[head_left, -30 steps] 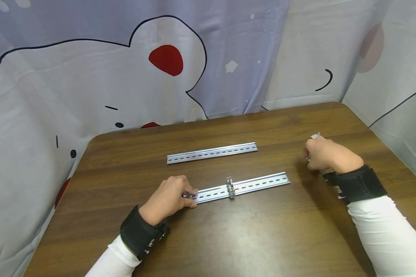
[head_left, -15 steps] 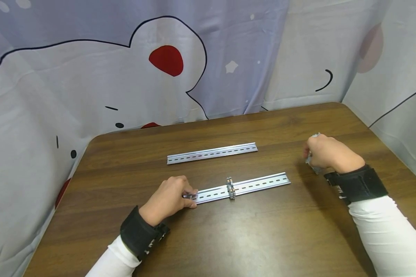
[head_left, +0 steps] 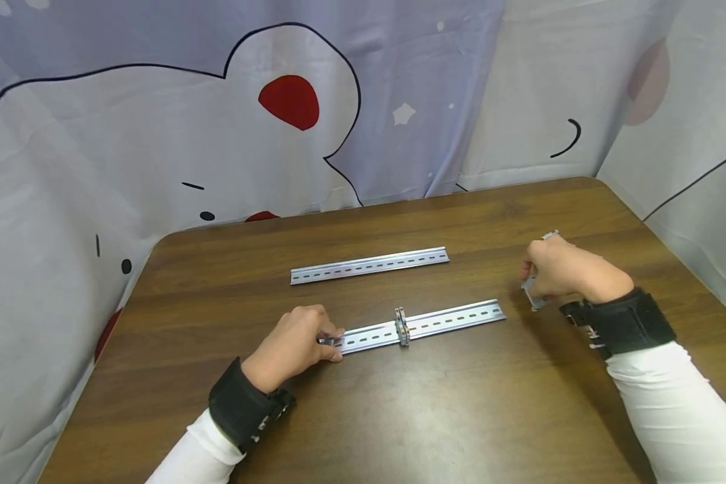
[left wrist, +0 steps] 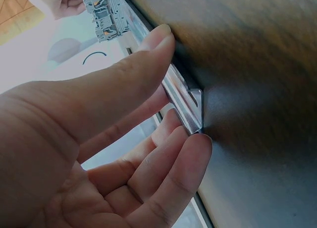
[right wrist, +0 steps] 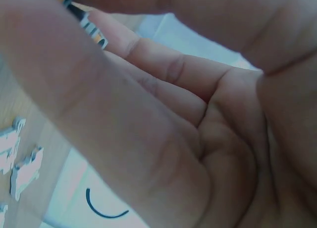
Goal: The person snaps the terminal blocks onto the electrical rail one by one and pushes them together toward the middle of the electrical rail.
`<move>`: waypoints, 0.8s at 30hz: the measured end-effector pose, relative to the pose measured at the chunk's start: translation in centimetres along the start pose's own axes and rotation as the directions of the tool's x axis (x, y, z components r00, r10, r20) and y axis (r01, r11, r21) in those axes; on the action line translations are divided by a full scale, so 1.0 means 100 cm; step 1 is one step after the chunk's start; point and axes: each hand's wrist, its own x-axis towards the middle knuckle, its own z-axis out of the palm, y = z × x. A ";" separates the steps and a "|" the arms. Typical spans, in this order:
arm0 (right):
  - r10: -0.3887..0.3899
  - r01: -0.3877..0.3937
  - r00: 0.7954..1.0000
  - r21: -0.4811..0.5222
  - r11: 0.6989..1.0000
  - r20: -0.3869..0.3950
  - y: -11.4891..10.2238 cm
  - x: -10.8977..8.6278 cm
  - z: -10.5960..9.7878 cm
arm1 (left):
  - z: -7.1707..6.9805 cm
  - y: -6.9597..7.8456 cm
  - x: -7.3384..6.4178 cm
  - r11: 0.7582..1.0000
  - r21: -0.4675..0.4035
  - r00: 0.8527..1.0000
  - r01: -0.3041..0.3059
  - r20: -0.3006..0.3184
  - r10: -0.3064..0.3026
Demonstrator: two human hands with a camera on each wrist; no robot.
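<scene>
My left hand [head_left: 292, 346] pinches the left end of a slotted metal DIN rail [head_left: 448, 324] lying on the table. In the left wrist view, thumb and fingers sit on both edges of the rail [left wrist: 184, 101], near its cut end. Slim grey terminal blocks [head_left: 402, 327] stand clipped across the rail near its middle. Off to the right, my right hand [head_left: 571, 270] holds a grey terminal block [head_left: 533, 296] between thumb and fingers. In the right wrist view this block [right wrist: 95, 30] shows orange parts, and the thumb hides most of it.
A second DIN rail [head_left: 369, 266] without blocks lies farther back, roughly parallel to the first. Another small grey piece [head_left: 550, 234] shows just beyond the right hand. Several loose terminal blocks [right wrist: 27, 173] appear at the left of the right wrist view. A printed curtain [head_left: 175, 134] hangs behind the wooden table.
The right hand has shifted slightly left, and more of the terminal block now shows below its fingers. The left hand and both rails stay in place.
</scene>
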 end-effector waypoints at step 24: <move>-0.109 0.106 0.993 0.068 0.992 0.043 -0.027 0.004 0.010 | -0.001 0.000 0.002 0.999 -0.027 0.999 0.037 0.020 -0.037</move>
